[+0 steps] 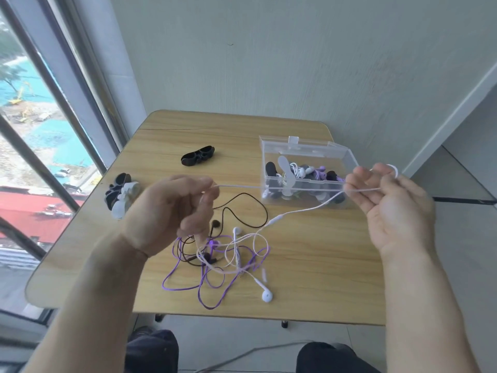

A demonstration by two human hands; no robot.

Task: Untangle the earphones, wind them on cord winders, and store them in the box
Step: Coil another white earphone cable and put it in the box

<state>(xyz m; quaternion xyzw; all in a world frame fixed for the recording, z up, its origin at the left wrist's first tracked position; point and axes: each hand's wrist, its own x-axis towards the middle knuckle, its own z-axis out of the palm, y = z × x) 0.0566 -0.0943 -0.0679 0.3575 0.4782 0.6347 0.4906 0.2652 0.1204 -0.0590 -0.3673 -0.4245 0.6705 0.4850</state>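
Note:
A white earphone cord [239, 186] is stretched taut above the table between my two hands. My left hand [172, 211] pinches one end of the stretch; my right hand [390, 203] grips the other, with a loop of cord over its fingers. From the right hand the cord drops past its inline remote [277, 219] into a tangle [220, 257] of white, purple and dark brown earphones on the table. A white earbud [267, 296] lies at the tangle's near edge. The clear plastic box [347, 154] stands open at the back right, holding several wound earphones.
A black cord winder [197, 156] lies mid-table at the back. A cluster of black and white winders [121, 196] sits near the left edge. The wooden table [322, 265] stands against a wall, with a window at the left. My knees show below the front edge.

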